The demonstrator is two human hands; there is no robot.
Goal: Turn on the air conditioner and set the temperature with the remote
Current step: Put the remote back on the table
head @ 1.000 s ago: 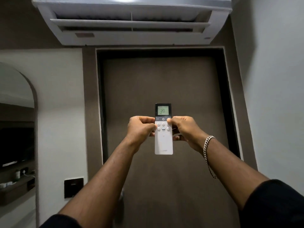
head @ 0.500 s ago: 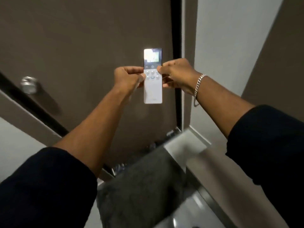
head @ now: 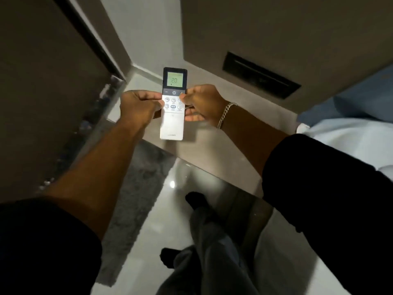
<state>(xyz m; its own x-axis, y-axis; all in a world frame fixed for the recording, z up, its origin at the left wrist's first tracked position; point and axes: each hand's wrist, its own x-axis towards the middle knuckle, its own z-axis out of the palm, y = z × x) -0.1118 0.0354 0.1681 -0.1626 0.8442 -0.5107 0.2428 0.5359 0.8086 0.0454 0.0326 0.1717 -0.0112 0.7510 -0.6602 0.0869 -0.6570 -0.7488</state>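
A slim white remote (head: pixel 172 124) with a dark top stands upright in front of me, held between both hands. Its green screen (head: pixel 174 80) reads 20. My left hand (head: pixel 139 108) grips the remote's left edge, thumb on the upper left buttons. My right hand (head: pixel 202 102), with a silver chain at the wrist, grips the right edge, thumb by the upper right buttons. The air conditioner is out of view.
A dark brown door (head: pixel 42 81) fills the left. A grey mat (head: pixel 131 188) lies on the glossy white floor (head: pixel 212 179). A black slot panel (head: pixel 260 76) sits in the beige wall ahead. Light bedding (head: pixel 350 133) is at right. My legs and dark socks (head: pixel 196 201) show below.
The view has swung down from the air conditioner and door to the floor. Both hands keep the same hold on the remote, whose screen still reads 20.
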